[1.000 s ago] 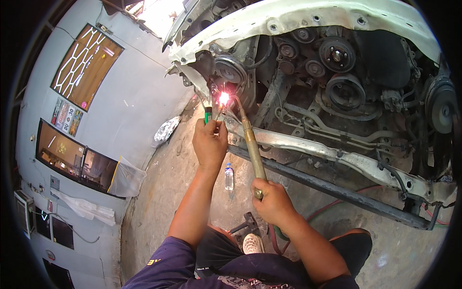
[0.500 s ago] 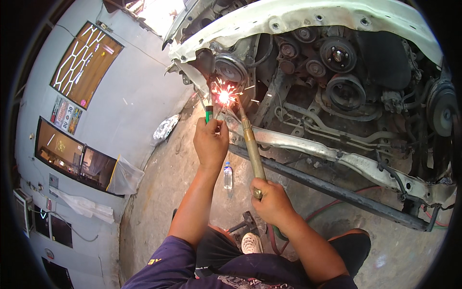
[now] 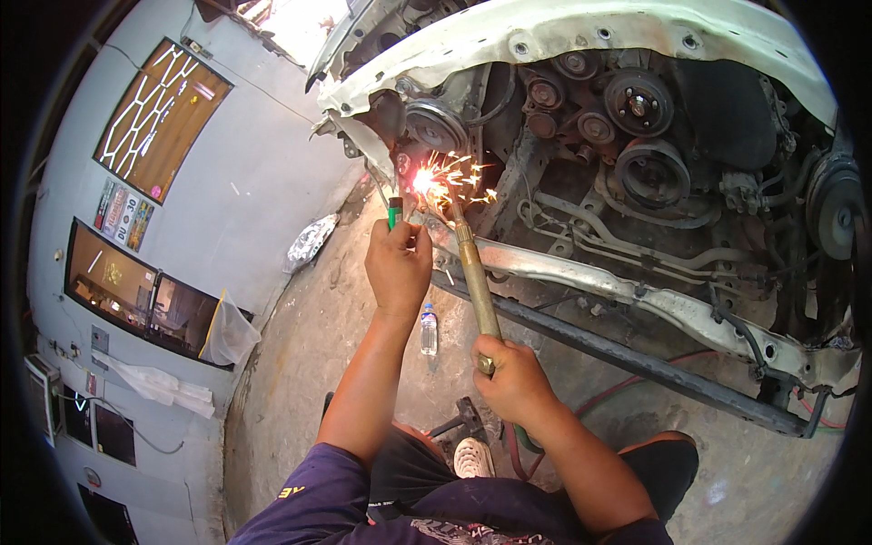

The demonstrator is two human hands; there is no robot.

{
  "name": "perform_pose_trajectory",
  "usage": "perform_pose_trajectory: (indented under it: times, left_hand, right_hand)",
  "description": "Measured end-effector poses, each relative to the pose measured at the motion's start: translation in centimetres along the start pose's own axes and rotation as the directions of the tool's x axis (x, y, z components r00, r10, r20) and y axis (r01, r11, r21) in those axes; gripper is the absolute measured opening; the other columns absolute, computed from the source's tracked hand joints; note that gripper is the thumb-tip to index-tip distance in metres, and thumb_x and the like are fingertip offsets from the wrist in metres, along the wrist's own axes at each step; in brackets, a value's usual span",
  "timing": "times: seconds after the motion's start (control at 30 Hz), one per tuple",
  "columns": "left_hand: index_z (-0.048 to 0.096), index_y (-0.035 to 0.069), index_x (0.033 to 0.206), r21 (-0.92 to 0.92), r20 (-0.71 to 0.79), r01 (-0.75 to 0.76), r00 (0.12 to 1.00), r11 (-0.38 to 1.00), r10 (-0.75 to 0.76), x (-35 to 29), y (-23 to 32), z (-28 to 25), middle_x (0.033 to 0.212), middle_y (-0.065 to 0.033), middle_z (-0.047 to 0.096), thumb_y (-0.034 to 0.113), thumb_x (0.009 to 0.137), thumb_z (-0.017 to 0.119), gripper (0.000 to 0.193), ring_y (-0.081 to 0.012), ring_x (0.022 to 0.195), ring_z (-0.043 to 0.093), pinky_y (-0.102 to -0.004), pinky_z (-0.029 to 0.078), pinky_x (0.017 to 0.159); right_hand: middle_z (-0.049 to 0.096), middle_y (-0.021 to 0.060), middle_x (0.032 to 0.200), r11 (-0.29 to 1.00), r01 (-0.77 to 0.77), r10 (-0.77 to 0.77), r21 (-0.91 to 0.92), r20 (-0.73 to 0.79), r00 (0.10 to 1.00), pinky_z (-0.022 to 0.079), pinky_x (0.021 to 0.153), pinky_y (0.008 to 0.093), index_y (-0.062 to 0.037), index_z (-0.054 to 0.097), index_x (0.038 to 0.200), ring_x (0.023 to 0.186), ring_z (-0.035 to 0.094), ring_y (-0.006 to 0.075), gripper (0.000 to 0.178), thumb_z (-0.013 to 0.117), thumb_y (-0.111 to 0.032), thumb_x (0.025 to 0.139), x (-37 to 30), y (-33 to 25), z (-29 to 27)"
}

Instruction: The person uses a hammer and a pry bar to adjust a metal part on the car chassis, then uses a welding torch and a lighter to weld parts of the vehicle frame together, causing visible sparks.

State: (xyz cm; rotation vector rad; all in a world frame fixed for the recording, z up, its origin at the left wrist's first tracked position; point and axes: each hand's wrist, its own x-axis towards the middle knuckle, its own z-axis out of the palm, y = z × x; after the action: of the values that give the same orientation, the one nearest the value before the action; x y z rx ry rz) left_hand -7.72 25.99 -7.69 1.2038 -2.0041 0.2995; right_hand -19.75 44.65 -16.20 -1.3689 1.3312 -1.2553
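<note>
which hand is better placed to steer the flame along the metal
Right. The right hand already grips the brass torch, whose tip sparks at the car frame; the left hand holds a green lighter.

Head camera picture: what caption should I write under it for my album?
Left hand holds a green lighter beside the sparking tip of a brass torch gripped by the right hand, before an exposed car engine.

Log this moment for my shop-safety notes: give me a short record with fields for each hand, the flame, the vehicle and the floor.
left hand: raised, gripping a green lighter beside the torch tip
right hand: holding the brass cutting torch by its lower end
flame: bright sparks spraying at the torch tip, close to the left hand
vehicle: white car front with bumper off, pulleys exposed
floor: plastic water bottle standing on the concrete; red hose trailing
</note>
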Motion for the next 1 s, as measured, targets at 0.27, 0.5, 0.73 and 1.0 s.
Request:
perform_pose_trajectory:
  times: [0.27,0.5,0.73,1.0]
  left_hand:
    - [0.071,0.004,0.084,0.014,-0.001,-0.014,1.0,1.0,0.014,0.01,0.05,0.11,0.087,-0.0132,0.064,0.011,0.087,0.077,0.01,-0.0291,0.072,0.071,-0.0417,0.055,0.064]
    - [0.071,0.004,0.085,0.022,0.011,0.002,1.0,1.0,-0.002,0.0,-0.14,0.2,0.087,-0.0133,0.064,0.012,0.087,0.077,0.01,-0.0291,0.072,0.07,-0.0417,0.056,0.065]
    - [0.072,0.004,0.085,0.004,0.017,0.008,1.0,1.0,-0.008,0.07,0.2,0.23,0.088,-0.0132,0.064,0.011,0.087,0.076,0.009,-0.0292,0.073,0.07,-0.0416,0.056,0.066]
    - [0.071,0.004,0.084,0.011,0.019,0.007,1.0,1.0,-0.007,0.16,0.33,0.53,0.086,-0.0132,0.063,0.011,0.086,0.076,0.009,-0.0299,0.072,0.069,-0.0425,0.056,0.066]
  right_hand:
    - [0.07,0.0255,0.095,1.0,0.025,-0.025,0.015,-0.016,1.0,0.056,0.08,0.0528,-0.0094,0.064,0.104,0.091,0.069,0.0483,0.02,0.07,-0.008,0.085,0.06,0.22,0.18]
    - [0.07,0.0256,0.095,1.0,0.01,-0.01,0.016,-0.009,1.0,0.056,0.08,0.0521,-0.0098,0.064,0.105,0.091,0.07,0.048,0.021,0.07,-0.008,0.085,0.03,0.11,0.2]
    - [0.07,0.0255,0.094,1.0,0.019,-0.019,0.013,-0.021,1.0,0.056,0.079,0.0525,-0.0094,0.064,0.104,0.09,0.07,0.0481,0.02,0.07,-0.009,0.085,0.1,0.24,0.29]
    - [0.068,0.0232,0.089,0.999,0.033,-0.031,0.027,-0.063,0.998,0.054,0.075,0.0478,-0.005,0.06,0.096,0.086,0.069,0.0457,0.016,0.07,-0.004,0.082,0.16,0.28,0.58]
